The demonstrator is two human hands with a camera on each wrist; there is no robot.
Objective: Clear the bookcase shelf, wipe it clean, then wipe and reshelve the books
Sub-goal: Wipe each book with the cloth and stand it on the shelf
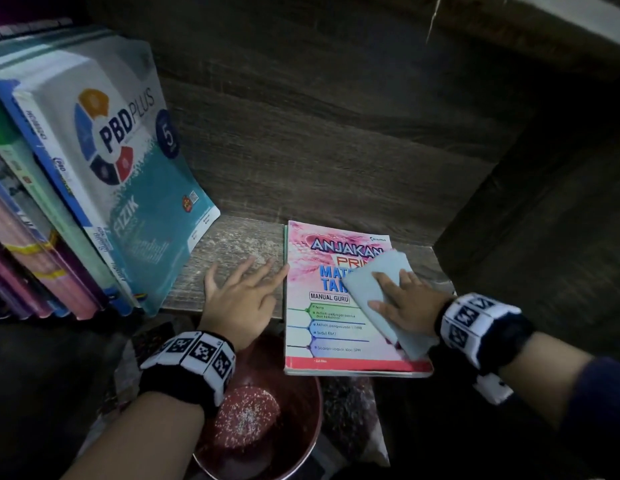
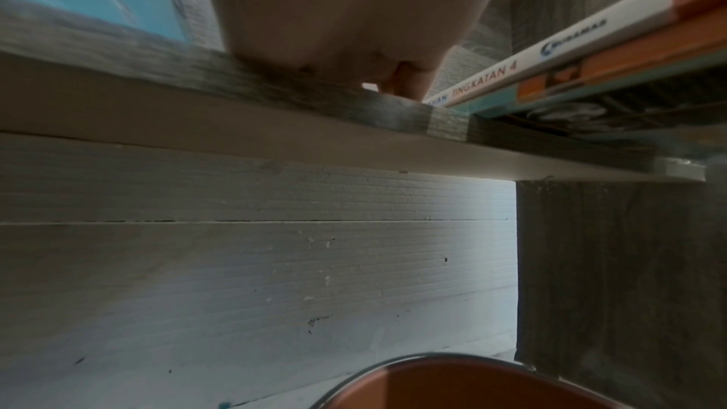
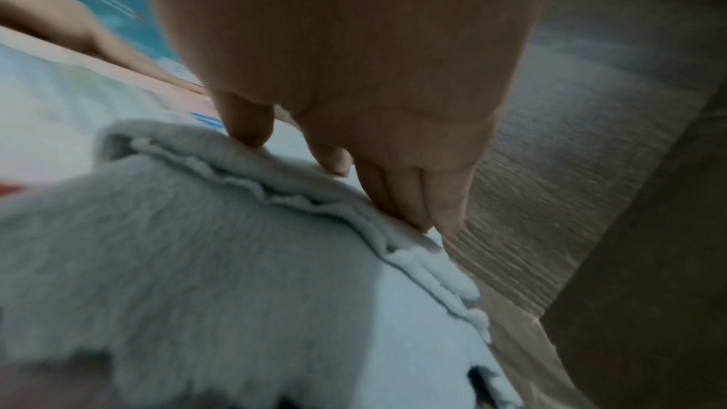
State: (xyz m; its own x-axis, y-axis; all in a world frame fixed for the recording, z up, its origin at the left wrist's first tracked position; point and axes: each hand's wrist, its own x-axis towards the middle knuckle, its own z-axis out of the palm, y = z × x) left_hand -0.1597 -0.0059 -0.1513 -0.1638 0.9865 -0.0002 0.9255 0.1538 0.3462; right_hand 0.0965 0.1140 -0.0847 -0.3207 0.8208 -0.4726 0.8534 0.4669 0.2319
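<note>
A pink book titled "Anjakan" lies flat on the wooden shelf, its near end overhanging the shelf's front edge. My right hand presses a light blue-grey cloth flat onto the book's cover with straight fingers. The cloth fills the right wrist view. My left hand rests open on the bare shelf, fingers spread, one fingertip touching the book's left edge. In the left wrist view the book's spine shows beside my palm.
A row of books leans at the left of the shelf, the outermost a teal "PBD Plus Fizik" book. Below the shelf edge stands a red bowl holding something speckled. The shelf's right side wall stands close to my right hand.
</note>
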